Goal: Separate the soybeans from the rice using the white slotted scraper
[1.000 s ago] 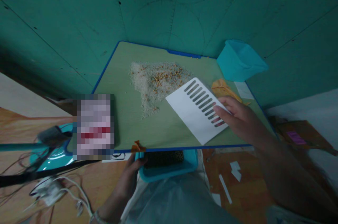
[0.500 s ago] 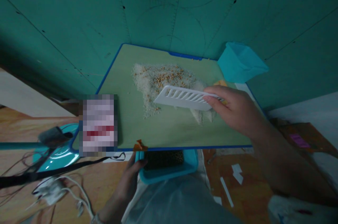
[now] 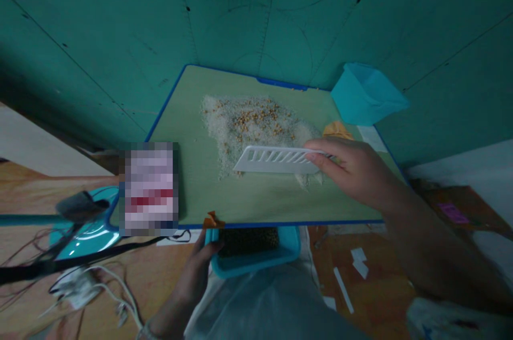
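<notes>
My right hand (image 3: 355,171) is closed on one end of a flat white slotted plastic piece (image 3: 272,166). Its lower edge is at the near side of a spread of white grains (image 3: 222,131) mixed with golden-brown kernels (image 3: 256,115) on the green tabletop (image 3: 244,195). Below the table's near edge, my left hand (image 3: 196,268) grips the left rim of a turquoise plastic tub (image 3: 260,268), thumb over the rim. Dark contents and some kernels show in the tub, partly hidden by the table edge.
A turquoise open container (image 3: 364,97) stands at the table's back right, near a crumpled orange-tan piece (image 3: 336,129). A blurred pinkish object (image 3: 150,185) occupies the front left corner. Orange tape (image 3: 214,219) marks the front edge. White cables (image 3: 124,286) lie on the floor at left.
My right hand has drawn the slotted plastic piece a little toward me, uncovering more kernels and the orange-tan piece behind it. My left hand stays on the tub.
</notes>
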The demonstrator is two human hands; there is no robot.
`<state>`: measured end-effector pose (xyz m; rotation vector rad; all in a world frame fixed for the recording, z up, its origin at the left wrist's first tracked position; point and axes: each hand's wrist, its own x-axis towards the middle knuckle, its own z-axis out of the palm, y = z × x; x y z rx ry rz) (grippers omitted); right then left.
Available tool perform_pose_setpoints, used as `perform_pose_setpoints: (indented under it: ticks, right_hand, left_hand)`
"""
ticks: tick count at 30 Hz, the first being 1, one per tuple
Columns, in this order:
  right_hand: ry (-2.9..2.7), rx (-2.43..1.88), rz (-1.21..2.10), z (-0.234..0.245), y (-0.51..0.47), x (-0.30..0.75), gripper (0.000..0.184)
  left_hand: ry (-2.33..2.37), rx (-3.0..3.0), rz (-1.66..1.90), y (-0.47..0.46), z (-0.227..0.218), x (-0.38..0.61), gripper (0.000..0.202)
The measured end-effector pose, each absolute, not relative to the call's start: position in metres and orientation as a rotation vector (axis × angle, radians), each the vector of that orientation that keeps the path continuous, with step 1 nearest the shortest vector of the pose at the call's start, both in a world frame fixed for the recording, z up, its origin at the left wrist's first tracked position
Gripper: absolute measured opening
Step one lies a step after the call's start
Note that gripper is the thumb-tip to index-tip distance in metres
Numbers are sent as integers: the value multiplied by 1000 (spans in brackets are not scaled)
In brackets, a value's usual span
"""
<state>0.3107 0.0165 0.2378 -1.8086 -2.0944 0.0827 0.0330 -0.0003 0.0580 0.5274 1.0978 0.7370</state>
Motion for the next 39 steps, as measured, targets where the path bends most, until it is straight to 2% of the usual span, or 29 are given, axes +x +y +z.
perform_pose_setpoints:
  ticks: [26, 39]
  right_hand:
    - [-2233, -1708, 141, 237, -8, 305, 22]
    - [-2290, -1672, 145, 238, -27, 302, 18]
  left_hand:
    - [1141, 518, 765, -1, 61, 37, 54]
    - [1111, 513, 753, -2, 58, 35, 51]
